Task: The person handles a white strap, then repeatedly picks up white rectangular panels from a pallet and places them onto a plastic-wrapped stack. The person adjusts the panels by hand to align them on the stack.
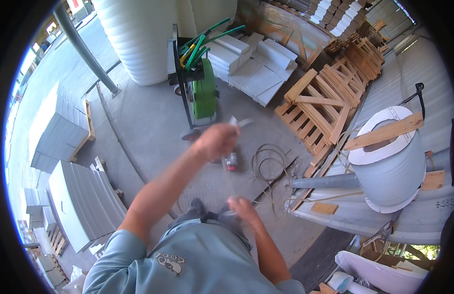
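One blue shirt (214, 257), two hands (218, 140) (243, 208), one pale strip (245, 122)

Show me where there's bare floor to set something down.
Bare concrete floor lies between the green-reeled cart and the white stacks on the left, and between that cart and the wooden pallets on the right. It is crowded around the coiled strap, beside the pallets, and a small red-ended object shows below the left hand.
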`<state>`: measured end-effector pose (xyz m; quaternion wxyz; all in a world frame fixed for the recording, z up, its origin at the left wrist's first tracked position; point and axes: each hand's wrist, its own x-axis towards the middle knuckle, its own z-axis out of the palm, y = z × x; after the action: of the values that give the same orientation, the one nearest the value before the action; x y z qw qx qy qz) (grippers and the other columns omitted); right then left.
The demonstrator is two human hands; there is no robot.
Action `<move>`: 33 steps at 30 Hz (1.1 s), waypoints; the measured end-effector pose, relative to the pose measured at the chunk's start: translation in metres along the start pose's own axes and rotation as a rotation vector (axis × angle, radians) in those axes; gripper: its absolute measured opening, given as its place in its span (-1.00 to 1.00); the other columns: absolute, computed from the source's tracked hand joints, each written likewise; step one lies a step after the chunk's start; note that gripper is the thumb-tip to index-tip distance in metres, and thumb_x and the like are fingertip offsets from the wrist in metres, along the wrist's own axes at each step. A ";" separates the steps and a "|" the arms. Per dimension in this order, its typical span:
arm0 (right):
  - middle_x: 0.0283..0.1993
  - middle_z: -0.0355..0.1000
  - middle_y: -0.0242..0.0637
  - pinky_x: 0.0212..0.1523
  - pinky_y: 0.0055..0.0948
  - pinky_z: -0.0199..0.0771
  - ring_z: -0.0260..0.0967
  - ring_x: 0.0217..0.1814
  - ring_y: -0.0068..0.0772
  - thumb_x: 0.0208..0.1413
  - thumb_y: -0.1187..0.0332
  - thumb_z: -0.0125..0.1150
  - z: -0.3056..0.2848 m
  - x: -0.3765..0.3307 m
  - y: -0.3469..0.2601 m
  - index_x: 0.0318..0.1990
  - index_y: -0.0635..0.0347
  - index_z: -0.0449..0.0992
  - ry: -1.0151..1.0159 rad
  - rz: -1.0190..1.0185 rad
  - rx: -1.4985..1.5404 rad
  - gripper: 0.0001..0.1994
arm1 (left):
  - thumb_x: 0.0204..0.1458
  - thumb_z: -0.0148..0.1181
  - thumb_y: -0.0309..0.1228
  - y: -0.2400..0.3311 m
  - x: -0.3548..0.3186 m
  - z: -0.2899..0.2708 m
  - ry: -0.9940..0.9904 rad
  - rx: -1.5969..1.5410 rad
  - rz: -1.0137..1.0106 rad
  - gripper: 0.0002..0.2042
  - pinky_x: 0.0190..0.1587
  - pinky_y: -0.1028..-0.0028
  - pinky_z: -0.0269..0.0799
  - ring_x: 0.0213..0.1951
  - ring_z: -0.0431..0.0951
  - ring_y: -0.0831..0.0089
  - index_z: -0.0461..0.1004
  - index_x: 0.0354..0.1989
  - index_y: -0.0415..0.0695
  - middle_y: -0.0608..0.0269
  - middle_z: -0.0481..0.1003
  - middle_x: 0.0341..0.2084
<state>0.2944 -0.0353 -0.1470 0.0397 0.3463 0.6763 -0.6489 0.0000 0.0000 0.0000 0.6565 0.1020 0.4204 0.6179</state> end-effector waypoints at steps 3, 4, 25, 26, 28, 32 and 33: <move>-0.51 0.41 -0.38 -0.36 -0.43 0.35 0.30 -0.46 -0.55 0.13 0.10 0.14 -0.024 -0.014 0.068 -0.40 0.20 0.48 0.290 0.138 -0.164 -0.69 | 0.28 -0.15 -0.27 0.008 0.017 -0.016 0.074 -0.137 0.074 -0.80 -0.73 0.60 -0.11 -0.75 -0.01 0.66 0.33 -0.37 -0.02 0.54 0.08 -0.73; -0.51 0.41 -0.36 -0.36 -0.42 0.35 0.30 -0.46 -0.55 0.11 0.09 0.16 -0.041 -0.024 0.084 -0.40 0.22 0.48 0.312 0.096 -0.183 -0.67 | 0.30 -0.18 -0.27 0.020 0.017 -0.028 0.120 -0.171 0.119 -0.80 -0.74 0.61 -0.11 -0.75 -0.01 0.68 0.32 -0.34 -0.02 0.54 0.08 -0.73; -0.43 0.52 -0.34 -0.46 -0.50 0.36 0.40 -0.45 -0.55 -0.03 0.06 0.35 -0.088 -0.200 0.245 -0.27 0.21 0.60 -0.022 0.793 0.083 -0.63 | 0.31 -0.16 -0.19 0.031 0.013 -0.078 0.118 -0.137 0.119 -0.76 -0.73 0.59 -0.14 -0.76 -0.06 0.68 0.31 -0.34 -0.03 0.56 0.00 -0.76; -0.43 0.51 -0.35 -0.47 -0.50 0.34 0.39 -0.46 -0.56 0.04 0.04 0.28 -0.085 -0.202 0.246 -0.26 0.20 0.59 -0.057 0.738 0.105 -0.63 | 0.30 -0.15 -0.20 0.028 0.012 -0.078 0.105 -0.138 0.127 -0.77 -0.73 0.60 -0.11 -0.76 -0.03 0.67 0.32 -0.33 -0.03 0.55 0.03 -0.75; -0.45 0.49 -0.35 -0.49 -0.50 0.33 0.37 -0.49 -0.56 0.15 -0.01 0.13 -0.079 -0.210 0.247 -0.24 0.21 0.58 -0.067 0.735 0.217 -0.59 | 0.30 -0.15 -0.20 0.025 0.008 -0.081 0.058 -0.153 0.130 -0.77 -0.71 0.60 -0.06 -0.75 0.01 0.66 0.35 -0.30 -0.04 0.54 0.06 -0.74; -0.47 0.47 -0.25 -0.47 -0.44 0.38 0.38 -0.50 -0.43 0.27 -0.08 -0.16 -0.068 -0.227 0.256 -0.20 0.35 0.53 0.077 0.828 0.602 -0.43 | 0.29 -0.10 -0.18 0.021 0.003 -0.084 0.045 -0.141 0.165 -0.77 -0.67 0.59 -0.03 -0.70 0.04 0.65 0.35 -0.28 -0.05 0.53 0.07 -0.71; -0.46 0.47 -0.21 -0.46 -0.41 0.40 0.39 -0.50 -0.38 0.29 -0.09 -0.22 -0.065 -0.231 0.260 -0.19 0.39 0.52 0.129 0.840 0.685 -0.39 | 0.28 -0.09 -0.18 0.021 0.002 -0.083 0.041 -0.151 0.166 -0.77 -0.66 0.59 -0.03 -0.70 0.04 0.65 0.35 -0.28 -0.06 0.53 0.07 -0.71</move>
<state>0.6306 -0.0940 -0.2415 0.1385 0.6189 0.2307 -0.7380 -0.0717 -0.0255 -0.0397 0.6003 0.0739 0.3760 0.7020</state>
